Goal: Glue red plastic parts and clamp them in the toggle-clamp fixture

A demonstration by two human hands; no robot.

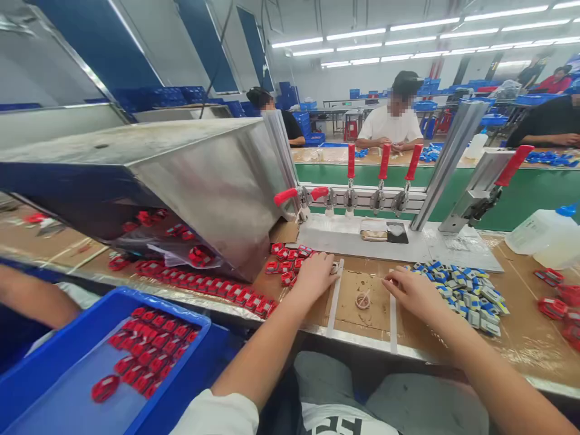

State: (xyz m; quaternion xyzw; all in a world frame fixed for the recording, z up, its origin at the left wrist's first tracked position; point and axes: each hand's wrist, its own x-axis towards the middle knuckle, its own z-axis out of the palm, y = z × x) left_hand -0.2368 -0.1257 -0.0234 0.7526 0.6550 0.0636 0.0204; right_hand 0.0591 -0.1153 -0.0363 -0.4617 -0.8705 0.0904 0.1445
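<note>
My left hand (318, 275) lies over the right edge of a group of red plastic parts (285, 266), its fingers curled down. A small pale item (335, 267) shows at its fingertips; I cannot make out what it is. To the right, my right hand (413, 291) rests near the table with fingers bent and a little apart, and nothing shows between them. It lies beside a heap of blue, white and yellow parts (471, 293). Between my hands, a small ring-shaped item (362, 300) sits on a brown cardboard patch (348, 317) edged by white strips.
A row of red-handled clamps (384, 163) stands behind on a metal frame. At left are a metal hood (212, 181), a blue tray (206, 320) with red parts, and another person's arm (36, 296). Bottles (539, 232) stand at right. Co-workers sit opposite.
</note>
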